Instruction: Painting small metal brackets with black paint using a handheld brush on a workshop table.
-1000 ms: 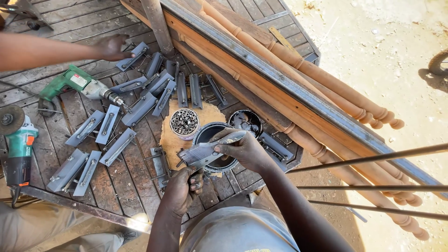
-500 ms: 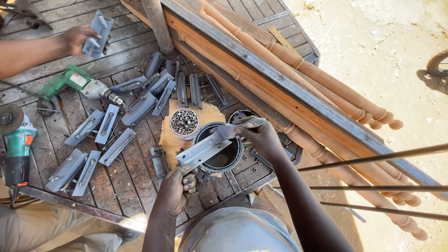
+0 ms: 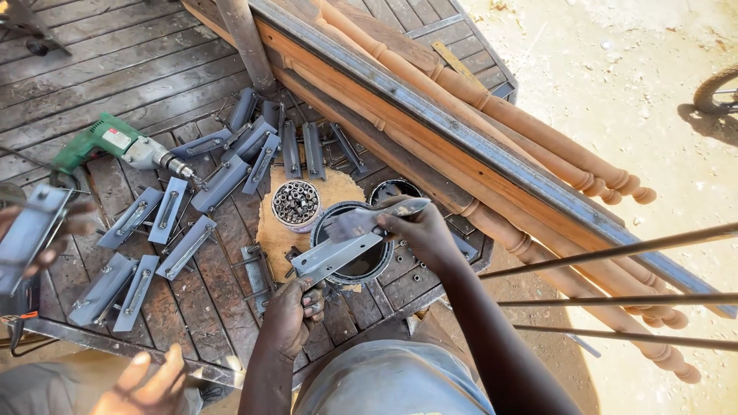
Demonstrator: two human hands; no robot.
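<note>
My left hand (image 3: 296,315) grips the lower end of a long grey metal bracket (image 3: 334,253), holding it tilted over an open can of black paint (image 3: 355,265). My right hand (image 3: 421,232) holds a flat brush (image 3: 367,219) whose dark bristles rest on the bracket's upper end. A small tin of short metal sleeves (image 3: 296,204) stands just left of the can on a scrap of board.
Several more grey brackets (image 3: 173,211) lie on the plank table beside a green drill (image 3: 115,146). Another person's hand (image 3: 65,227) at the left edge holds a bracket (image 3: 27,238); their other hand (image 3: 146,380) is low left. Turned wooden posts (image 3: 538,142) and steel rods (image 3: 615,300) lie right.
The other person's hand lifted a bracket from the far pile and carried it down to the left edge. My right hand shifted right along the bracket with the brush.
</note>
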